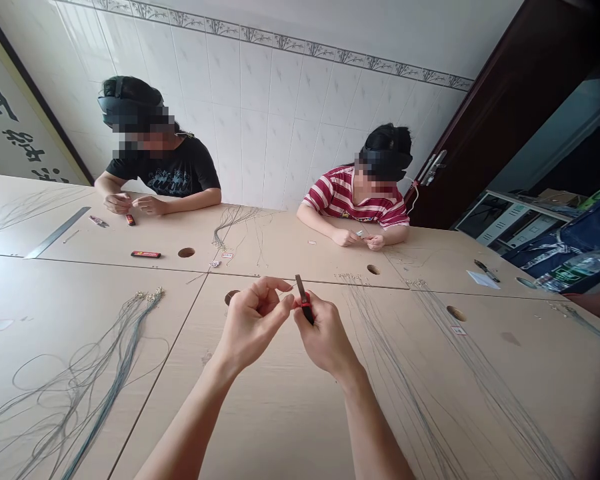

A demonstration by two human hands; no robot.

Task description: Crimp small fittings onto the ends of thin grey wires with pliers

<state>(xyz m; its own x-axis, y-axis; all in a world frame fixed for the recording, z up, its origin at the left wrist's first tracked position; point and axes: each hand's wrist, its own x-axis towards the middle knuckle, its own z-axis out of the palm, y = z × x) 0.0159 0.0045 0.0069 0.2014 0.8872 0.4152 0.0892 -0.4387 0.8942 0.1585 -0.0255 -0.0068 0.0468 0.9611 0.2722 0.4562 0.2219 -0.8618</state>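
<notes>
Just above the middle of the table, my right hand [325, 330] is closed around a small tool [304, 301] with a dark blade pointing up and a red and black body. Close to its left, my left hand [257, 317] pinches with thumb and fingertips, and a thin thread seems to run from them toward the blade. What exactly the left fingertips hold is too small to make out. Bundles of grey-blue cord [123, 363] lie to the left, and more long cords [395, 360] stretch to the right of my hands.
Across the wooden table [260, 427] sit a person in black [180, 167] and a person in red stripes [337, 193]. A metal ruler [59, 232], a red and black knife [146, 255], a bottle [577, 267] and several round holes in the tabletop are visible.
</notes>
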